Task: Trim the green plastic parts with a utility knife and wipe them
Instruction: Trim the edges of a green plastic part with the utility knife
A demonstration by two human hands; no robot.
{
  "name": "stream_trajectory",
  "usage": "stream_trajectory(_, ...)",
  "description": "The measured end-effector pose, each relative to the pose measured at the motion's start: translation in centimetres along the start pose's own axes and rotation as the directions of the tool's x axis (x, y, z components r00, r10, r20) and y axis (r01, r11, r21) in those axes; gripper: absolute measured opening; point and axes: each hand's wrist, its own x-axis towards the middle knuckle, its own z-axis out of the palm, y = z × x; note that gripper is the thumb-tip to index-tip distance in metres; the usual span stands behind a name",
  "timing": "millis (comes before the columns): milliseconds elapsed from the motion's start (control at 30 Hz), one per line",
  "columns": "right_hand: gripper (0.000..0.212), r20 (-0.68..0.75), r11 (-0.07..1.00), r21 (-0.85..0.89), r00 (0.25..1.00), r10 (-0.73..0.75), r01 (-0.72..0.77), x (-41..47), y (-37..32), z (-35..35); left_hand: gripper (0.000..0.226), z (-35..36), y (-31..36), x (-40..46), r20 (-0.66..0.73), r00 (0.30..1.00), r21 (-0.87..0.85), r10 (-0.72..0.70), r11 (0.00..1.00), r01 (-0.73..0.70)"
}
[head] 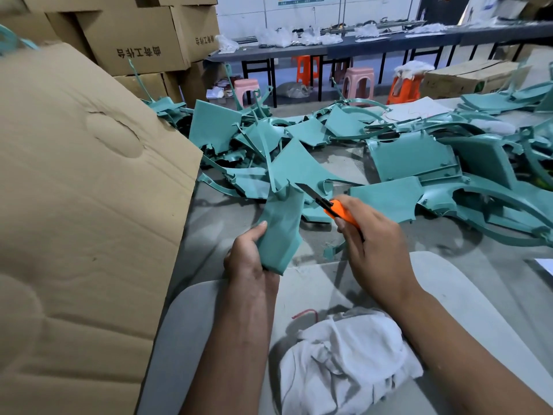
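A: Figure, head view. How are the hands posed?

B: The left hand [248, 259] grips a green part [281, 229] at its lower end, thumb up along the near face, fingers wrapped behind; the part stands roughly upright above the table [419, 235]. The right hand [374, 238] is curled round an orange knife [332, 209], blade extended and pointing up-left, its tip just beside the part's upper right edge (contact cannot be confirmed).

A: Containers and contents?

B: A large box flap [83, 205] fills the left side; what the box holds is hidden. Stacked cartons [143, 37] stand behind it, closed. One open carton [466, 77] sits far right on the floor, contents unclear.

A: Counts?

B: One knife, one part in hand. A pile [329, 139] of green parts lies across the table beyond the hands, too tangled to count. One white rag [350, 360] lies bunched in the lap, between the forearms. Stools [357, 83] by the far bench [359, 44]: two pink and two orange are plain, and there may be more behind.
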Motion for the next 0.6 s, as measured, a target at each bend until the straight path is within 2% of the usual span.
stream_trajectory(233, 0.028, -0.052, 0.998, -0.056, 0.999, 0.003, -0.006, -0.18, 0.05, 0.13, 0.008, 0.07, -0.08, 0.05, 0.0, 1.0, -0.017, 0.002, 1.0, -0.002)
stream_trajectory(367, 0.027, -0.041, 0.997, -0.075, 0.999, -0.004, 0.001, -0.07, 0.05, 0.26, 0.009, 0.1, -0.07, -0.04, 0.007, 1.0, -0.008, 0.002, 1.0, -0.002)
stream_trajectory(600, 0.03, 0.037, 0.996, 0.035, 0.996, -0.08, 0.079, -0.04, 0.09, 0.28, 0.02, 0.21, 0.5, -0.7, 0.052, 0.999, -0.043, -0.015, 0.999, 0.017)
